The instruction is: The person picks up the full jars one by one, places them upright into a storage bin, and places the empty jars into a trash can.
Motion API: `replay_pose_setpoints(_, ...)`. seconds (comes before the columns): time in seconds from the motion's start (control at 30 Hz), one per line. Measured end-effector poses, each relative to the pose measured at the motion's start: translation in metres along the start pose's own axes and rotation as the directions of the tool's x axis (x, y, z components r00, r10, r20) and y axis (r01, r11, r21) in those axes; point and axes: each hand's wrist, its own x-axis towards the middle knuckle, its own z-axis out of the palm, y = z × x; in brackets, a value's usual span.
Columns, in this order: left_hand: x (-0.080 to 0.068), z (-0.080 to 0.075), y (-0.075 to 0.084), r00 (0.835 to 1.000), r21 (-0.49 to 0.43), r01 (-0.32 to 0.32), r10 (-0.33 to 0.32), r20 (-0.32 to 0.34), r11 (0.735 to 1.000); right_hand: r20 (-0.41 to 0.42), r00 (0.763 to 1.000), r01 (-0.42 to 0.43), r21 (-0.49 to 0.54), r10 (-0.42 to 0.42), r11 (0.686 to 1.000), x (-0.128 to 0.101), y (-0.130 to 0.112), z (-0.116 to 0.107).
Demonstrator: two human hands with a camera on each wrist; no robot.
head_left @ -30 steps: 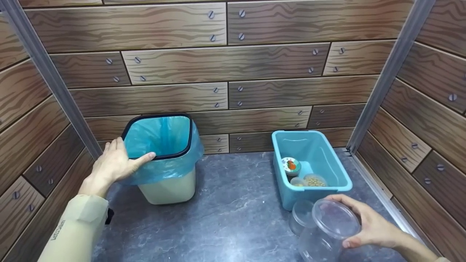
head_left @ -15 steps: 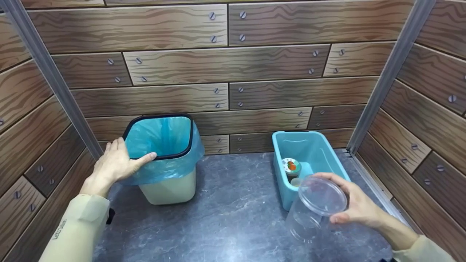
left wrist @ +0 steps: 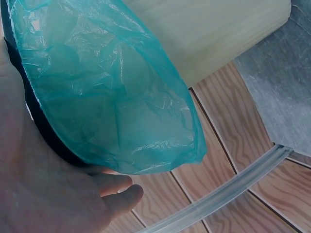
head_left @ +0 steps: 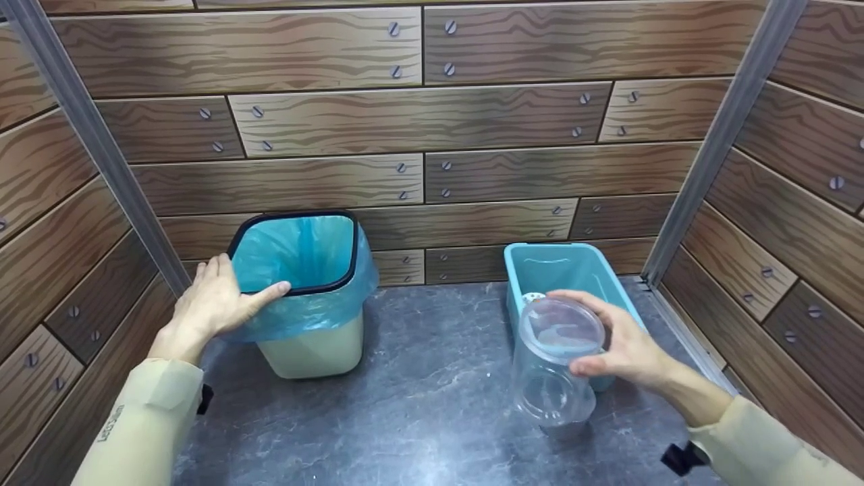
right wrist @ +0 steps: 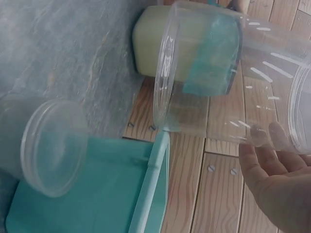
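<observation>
My right hand (head_left: 624, 344) grips a large clear plastic jar (head_left: 560, 358) by its upper side, thumb in front and fingers behind. The jar has a clear lid and is held upright above the floor, in front of the light-blue box (head_left: 513, 277). In the right wrist view a smaller clear lidded jar (right wrist: 56, 150) stands beside the box. My left hand (head_left: 212, 297) rests on the black rim of a cream bin (head_left: 317, 347), with its thumb over the front edge and its fingers fairly straight along the left side. A thin blue bag (left wrist: 121, 107) lines the bin.
Inside the box, a patterned round lid (head_left: 533, 297) partly shows; the rest is covered by the held jar and hand. Wood-patterned walls (head_left: 324, 121) close the grey marbled floor (head_left: 425, 378) at the back and both sides.
My right hand has lifted the large jar and carried it up and to the left, in front of the box. My left hand stays on the bin rim.
</observation>
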Motion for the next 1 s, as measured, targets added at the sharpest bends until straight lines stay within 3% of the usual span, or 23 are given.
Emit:
replay_pose_setpoints(0.2, 0.000, 0.000, 0.001, 1.000, -0.001, 0.000, 0.000, 0.005, 1.000, -0.017, 1.000, 0.001, -0.052, -0.002, 0.999, 0.023, 0.005, 0.007)
replay_pose_setpoints(0.37, 0.002, 0.000, 0.000, 1.000, 0.003, 0.005, -0.006, 0.001, 1.000, -0.041, 0.998, -0.049, -0.078, 0.046, 0.996, 0.041, 0.002, 0.016)
replay_pose_setpoints(0.67, 0.003, -0.001, -0.001, 1.000, 0.002, 0.006, -0.006, -0.009, 1.000, -0.058, 0.991, -0.117, -0.005, 0.116, 0.993, 0.075, -0.001, 0.032)
replay_pose_setpoints(1.0, 0.001, 0.000, 0.000, 1.000, -0.005, 0.010, -0.010, -0.006, 1.000, -0.062, 0.983, -0.165, 0.105, 0.172, 0.981, 0.098, 0.004, 0.054)
